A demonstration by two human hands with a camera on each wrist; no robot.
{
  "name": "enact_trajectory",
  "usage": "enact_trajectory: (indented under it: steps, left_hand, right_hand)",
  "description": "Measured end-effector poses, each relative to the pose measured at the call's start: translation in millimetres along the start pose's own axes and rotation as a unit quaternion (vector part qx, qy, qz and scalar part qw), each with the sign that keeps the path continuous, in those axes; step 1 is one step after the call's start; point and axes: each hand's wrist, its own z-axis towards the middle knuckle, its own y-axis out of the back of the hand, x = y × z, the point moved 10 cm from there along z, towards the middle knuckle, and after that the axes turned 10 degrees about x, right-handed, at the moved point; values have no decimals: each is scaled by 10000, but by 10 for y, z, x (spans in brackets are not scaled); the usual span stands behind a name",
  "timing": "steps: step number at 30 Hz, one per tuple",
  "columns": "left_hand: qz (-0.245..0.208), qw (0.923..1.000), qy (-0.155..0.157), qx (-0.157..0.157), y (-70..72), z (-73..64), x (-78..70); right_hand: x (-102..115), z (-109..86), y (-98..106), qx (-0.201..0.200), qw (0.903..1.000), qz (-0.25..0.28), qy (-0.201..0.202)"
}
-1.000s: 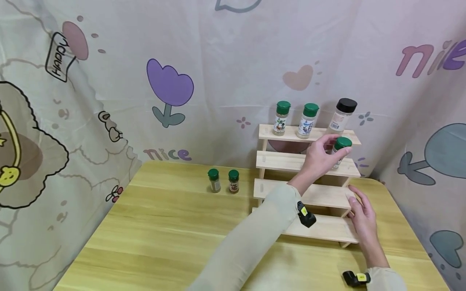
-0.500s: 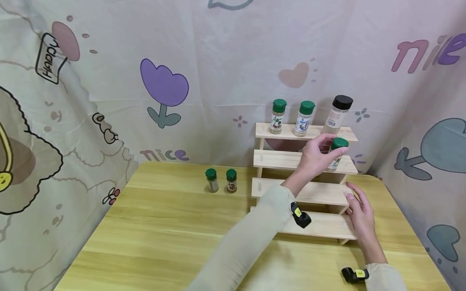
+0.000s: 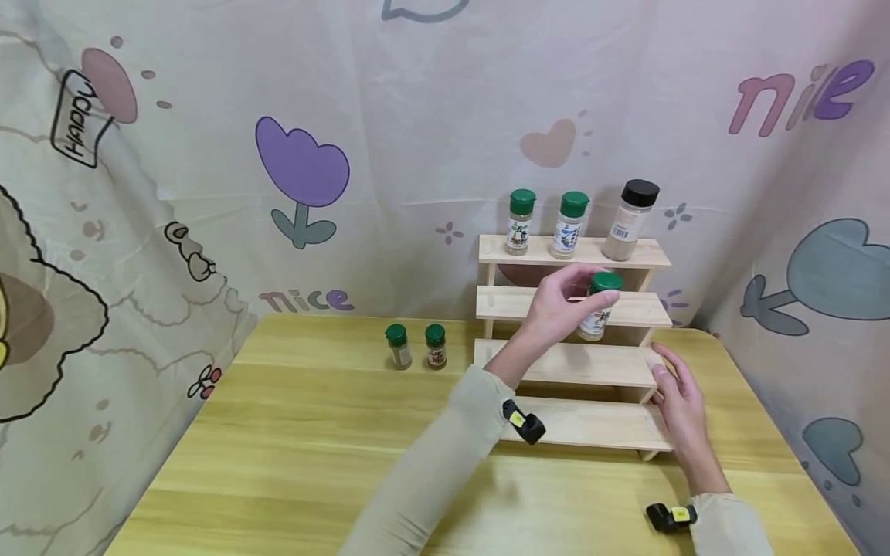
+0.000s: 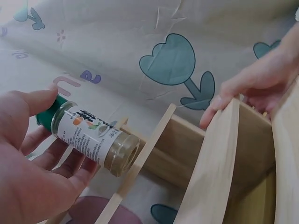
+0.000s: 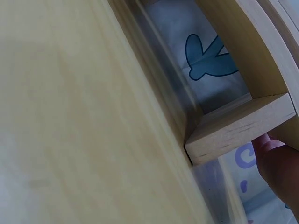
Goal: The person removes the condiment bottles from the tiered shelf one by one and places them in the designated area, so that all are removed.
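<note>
In the head view my left hand (image 3: 556, 305) grips a green-capped spice jar (image 3: 596, 318), in front of the second tier of a stepped wooden rack (image 3: 556, 432). The left wrist view has the jar (image 4: 88, 135) tilted, thumb at its cap and fingers along its side; a white label with dark print faces the camera. My right hand (image 3: 681, 398) holds the right end of the rack's third tier. In the right wrist view a finger (image 5: 275, 163) shows beside the rack's side piece (image 5: 238, 130); the rest of that hand is out of frame.
Two green-capped jars (image 3: 518, 224) (image 3: 569, 225) and a taller black-capped jar (image 3: 629, 222) stand on the top tier. Two small green-capped jars (image 3: 399, 347) (image 3: 436, 347) stand on the wooden table (image 3: 278, 432) left of the rack. A printed cloth (image 3: 417, 139) hangs behind.
My left hand has moved the jar left and slightly down, away from the black-capped jar, which now shows whole. The right hand stays at the rack's end. The head view has shifted slightly.
</note>
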Motion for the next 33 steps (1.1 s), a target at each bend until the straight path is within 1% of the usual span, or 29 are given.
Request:
enact_trajectory:
  steps: [6, 11, 14, 19, 24, 29, 33]
  left_hand:
    - [-149, 9996, -141, 217, 68, -185, -54]
    - [-251, 9984, -109, 489, 97, -321, -74]
    - [-298, 9979, -133, 567, 146, -407, -89]
    - [-371, 9978, -270, 470, 310, -564, -133]
    - [-360, 9983, -363, 289, 503, -723, -116]
    - [-223, 9992, -268, 181, 676, -906, -57]
    - [-136, 9997, -171, 48, 843, -1072, -28]
  right_hand:
    - [-2, 5, 18, -60, 10000, -4, 50]
    - [19, -10, 64, -79, 9998, 90, 137]
    - [26, -29, 89, -94, 9998, 94, 165]
    - [27, -38, 84, -26, 9999, 16, 138]
    - [18, -32, 54, -11, 9999, -71, 100]
    - [11, -19, 34, -34, 9999, -105, 98]
    - [16, -15, -1, -23, 9999, -83, 101]
